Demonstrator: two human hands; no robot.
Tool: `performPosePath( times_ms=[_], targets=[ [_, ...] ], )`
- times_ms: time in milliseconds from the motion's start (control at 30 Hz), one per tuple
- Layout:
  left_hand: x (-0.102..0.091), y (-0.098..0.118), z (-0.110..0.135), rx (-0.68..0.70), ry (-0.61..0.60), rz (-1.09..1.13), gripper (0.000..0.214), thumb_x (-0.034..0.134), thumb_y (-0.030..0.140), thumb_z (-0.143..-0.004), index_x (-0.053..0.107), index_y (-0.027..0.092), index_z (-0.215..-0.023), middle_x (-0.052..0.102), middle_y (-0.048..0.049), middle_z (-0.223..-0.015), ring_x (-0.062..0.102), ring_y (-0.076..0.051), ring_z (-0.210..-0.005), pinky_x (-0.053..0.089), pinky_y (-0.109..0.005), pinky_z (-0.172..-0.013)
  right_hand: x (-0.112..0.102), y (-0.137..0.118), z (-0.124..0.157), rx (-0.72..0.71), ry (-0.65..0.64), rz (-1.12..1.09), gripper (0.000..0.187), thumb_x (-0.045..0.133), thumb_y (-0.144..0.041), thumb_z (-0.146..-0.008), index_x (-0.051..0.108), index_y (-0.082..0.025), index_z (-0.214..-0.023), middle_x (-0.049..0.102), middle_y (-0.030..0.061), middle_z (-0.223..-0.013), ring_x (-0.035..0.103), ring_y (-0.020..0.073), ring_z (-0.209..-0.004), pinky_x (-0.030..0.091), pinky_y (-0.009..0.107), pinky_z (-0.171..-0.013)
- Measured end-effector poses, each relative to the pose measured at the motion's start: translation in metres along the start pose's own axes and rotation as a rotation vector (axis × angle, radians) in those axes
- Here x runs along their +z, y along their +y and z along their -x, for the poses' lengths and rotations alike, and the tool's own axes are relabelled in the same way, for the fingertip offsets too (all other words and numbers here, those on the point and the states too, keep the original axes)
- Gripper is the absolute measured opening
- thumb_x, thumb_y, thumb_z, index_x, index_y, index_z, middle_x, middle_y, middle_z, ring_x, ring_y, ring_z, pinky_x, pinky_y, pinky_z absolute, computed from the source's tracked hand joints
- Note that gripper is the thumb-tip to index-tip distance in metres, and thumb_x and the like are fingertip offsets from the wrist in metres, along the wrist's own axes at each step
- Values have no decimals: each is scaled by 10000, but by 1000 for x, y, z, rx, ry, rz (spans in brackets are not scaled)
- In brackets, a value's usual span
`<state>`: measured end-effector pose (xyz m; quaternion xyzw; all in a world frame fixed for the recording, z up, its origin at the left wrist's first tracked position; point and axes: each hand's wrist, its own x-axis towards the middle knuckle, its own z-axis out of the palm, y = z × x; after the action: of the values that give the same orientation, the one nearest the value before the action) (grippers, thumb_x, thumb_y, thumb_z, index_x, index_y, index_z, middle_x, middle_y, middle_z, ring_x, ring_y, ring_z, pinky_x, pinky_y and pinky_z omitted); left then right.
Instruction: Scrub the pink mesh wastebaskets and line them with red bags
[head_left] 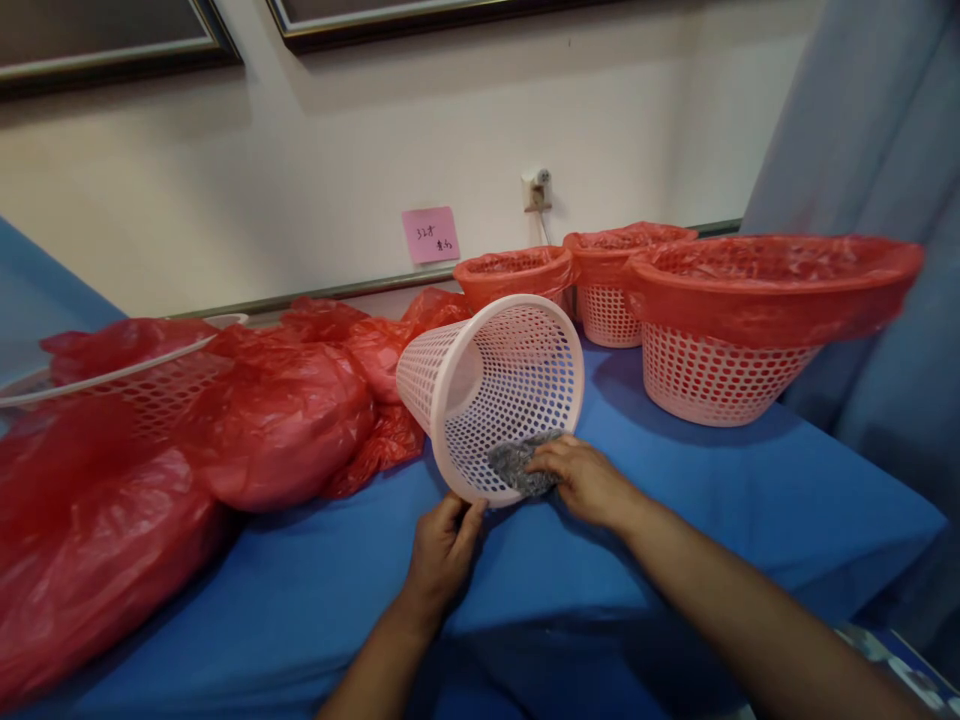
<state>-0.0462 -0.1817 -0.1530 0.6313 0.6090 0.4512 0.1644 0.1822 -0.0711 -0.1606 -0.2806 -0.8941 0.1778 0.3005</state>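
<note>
A pale pink perforated plastic basket (495,390) lies on its side on the blue table (735,500), its mouth facing me. My left hand (442,555) is curled around the basket's lower rim and holds it. My right hand (585,480) reaches just inside the mouth, its fingers closed and pressing a grey cloth (517,465) against the inner wall.
Three upright baskets lined with red bags stand at the back right: a large near one (750,330), a middle one (622,280) and a far one (514,275). A heap of red plastic bags (225,420) and another basket (120,380) fill the left. A blue curtain (885,200) hangs right.
</note>
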Motion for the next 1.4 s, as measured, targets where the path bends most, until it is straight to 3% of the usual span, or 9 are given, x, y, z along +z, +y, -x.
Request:
performPosePath(
  times_ms=[133,200,400,533,800,867,1033,1200,1400],
  targets=[
    [-8,3,4,57,283,-17,307,583,378,-922,606,174,-693,568,35,-601,517,-106,-556,438,-198,-570,-4,12,0,302,141,222,565,496,10,-773,677,-198,-1266,676,87,-1270,535,272,-1237,420,435,-1094],
    [-8,2,4,56,300,-20,316,593,375,-917,586,177,-670,541,42,-582,491,-99,-536,424,-195,-553,-6,15,1,327,139,208,564,510,-6,-778,657,-189,-1292,666,94,-1287,528,271,-1244,423,429,-1092],
    [5,-2,-3,-8,-142,-28,260,603,399,-908,698,162,-861,720,-28,-737,649,-160,-649,502,-243,-630,-5,0,3,75,-48,14,581,565,-1,-703,689,-227,-1223,697,49,-1207,567,221,-1172,442,362,-1051],
    [7,-1,-2,-23,-217,-16,299,555,394,-937,689,168,-796,699,-21,-666,639,-159,-595,495,-247,-602,-5,-8,4,35,-100,31,610,564,-22,-752,646,-266,-1306,654,43,-1301,537,222,-1215,414,393,-1069],
    [-8,-3,7,1,285,34,280,583,398,-931,620,180,-758,599,17,-647,552,-125,-601,462,-221,-609,-2,7,-1,406,20,338,603,444,-22,-874,582,-280,-1402,548,97,-1437,480,282,-1277,446,446,-1037],
    [-6,-4,6,-6,238,47,266,579,404,-932,635,176,-807,621,11,-682,566,-128,-619,470,-225,-621,-3,9,0,361,6,331,603,450,-14,-858,603,-267,-1384,563,96,-1421,496,280,-1257,454,444,-1038],
    [5,-3,-2,-41,-143,-24,285,608,427,-901,638,173,-775,652,-2,-666,588,-145,-589,461,-239,-576,-4,2,2,150,-96,226,597,532,-28,-791,663,-288,-1312,611,43,-1381,518,242,-1256,434,387,-1081],
    [7,0,-2,-67,-225,-9,334,541,421,-936,654,179,-736,658,-9,-620,601,-151,-558,467,-243,-555,-5,-5,2,86,-121,139,588,535,-35,-784,673,-285,-1298,618,33,-1372,529,225,-1244,426,363,-1083],
    [-5,0,10,15,203,27,299,580,406,-929,630,184,-735,584,24,-590,532,-117,-536,457,-212,-554,-3,-7,-1,326,-37,368,478,444,-88,-926,665,-278,-1305,599,91,-1386,494,284,-1265,418,447,-1043]
  ],
)
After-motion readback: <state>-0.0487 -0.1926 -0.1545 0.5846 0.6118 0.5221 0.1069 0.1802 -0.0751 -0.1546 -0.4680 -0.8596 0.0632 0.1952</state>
